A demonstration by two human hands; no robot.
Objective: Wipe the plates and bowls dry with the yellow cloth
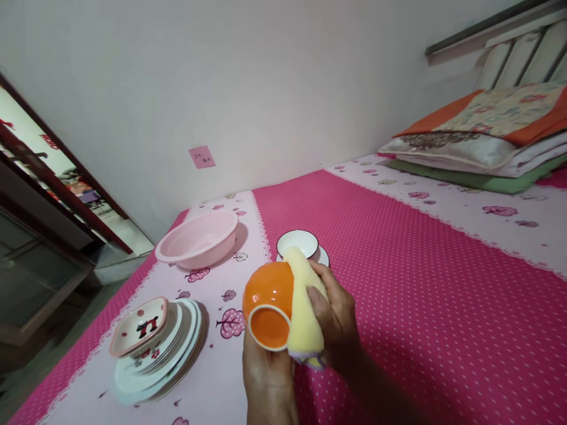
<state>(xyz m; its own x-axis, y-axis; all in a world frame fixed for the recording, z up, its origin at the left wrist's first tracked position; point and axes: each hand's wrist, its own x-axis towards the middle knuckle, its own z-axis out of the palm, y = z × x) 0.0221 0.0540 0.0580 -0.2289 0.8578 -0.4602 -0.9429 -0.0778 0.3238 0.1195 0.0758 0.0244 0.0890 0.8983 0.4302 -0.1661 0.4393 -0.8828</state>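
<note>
An orange bowl (268,286) is held up on its side, its round foot ring facing me. My left hand (269,372) grips it from below; the fingers are mostly hidden behind the bowl. A yellow cloth (305,313) is folded over the bowl's right side. My right hand (334,313) is closed on that cloth and presses it against the bowl, thumb on the near side. Just beyond my hands, a white bowl with a dark rim (299,243) rests on a white plate (323,257), partly covered by the cloth and my right hand.
A pink basin (199,239) lies at the back left of the pink bedspread (425,295). Nearer, a small square dish (140,326) tops a stack of plates (195,330). Folded bedding (478,139) is piled at the far right. A wall (274,88) bounds the far side.
</note>
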